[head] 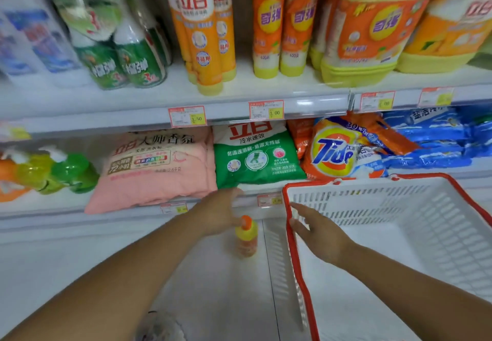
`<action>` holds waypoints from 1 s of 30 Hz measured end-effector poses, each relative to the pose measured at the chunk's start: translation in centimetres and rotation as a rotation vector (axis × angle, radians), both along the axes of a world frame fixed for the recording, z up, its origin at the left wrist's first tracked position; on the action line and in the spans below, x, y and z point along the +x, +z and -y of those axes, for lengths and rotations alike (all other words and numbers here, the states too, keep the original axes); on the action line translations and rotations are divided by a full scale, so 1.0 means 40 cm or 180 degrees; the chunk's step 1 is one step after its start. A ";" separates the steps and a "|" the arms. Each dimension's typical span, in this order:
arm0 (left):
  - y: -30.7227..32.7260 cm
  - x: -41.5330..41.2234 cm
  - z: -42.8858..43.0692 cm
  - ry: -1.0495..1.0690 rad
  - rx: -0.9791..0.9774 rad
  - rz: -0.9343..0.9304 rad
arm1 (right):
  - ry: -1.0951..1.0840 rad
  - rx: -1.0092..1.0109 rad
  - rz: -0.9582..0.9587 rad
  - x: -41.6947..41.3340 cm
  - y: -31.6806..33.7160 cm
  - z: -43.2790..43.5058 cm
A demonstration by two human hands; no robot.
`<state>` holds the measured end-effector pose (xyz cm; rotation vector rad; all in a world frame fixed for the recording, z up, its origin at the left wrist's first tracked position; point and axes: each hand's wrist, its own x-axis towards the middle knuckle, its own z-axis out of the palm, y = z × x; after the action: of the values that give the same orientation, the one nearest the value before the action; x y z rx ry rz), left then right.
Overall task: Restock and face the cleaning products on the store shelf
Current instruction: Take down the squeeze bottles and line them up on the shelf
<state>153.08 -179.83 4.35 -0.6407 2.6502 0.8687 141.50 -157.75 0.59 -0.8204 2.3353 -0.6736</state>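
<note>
My left hand (218, 212) is open and reaches down to the little orange bottle (247, 235) (it stands on the white bottom shelf (80, 260), just beside my fingers). My right hand (318, 230) is open too, fingers flat at the red rim of the white basket (399, 220).

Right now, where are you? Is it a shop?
Yes, most likely a shop's cleaning aisle. Price tags line the shelf edge, detergent bags such as the Tide bag lie in rows, and a white shopping basket sits by the right hand.
</note>
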 end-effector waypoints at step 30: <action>0.202 -0.314 0.138 0.0090 -0.1852 -0.2633 | -0.1558 -0.2154 -0.1458 -0.450 0.468 0.463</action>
<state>140.54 -185.35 12.43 -0.4992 3.7127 0.3845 123.52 -176.27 19.30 -0.7213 2.7811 -1.7029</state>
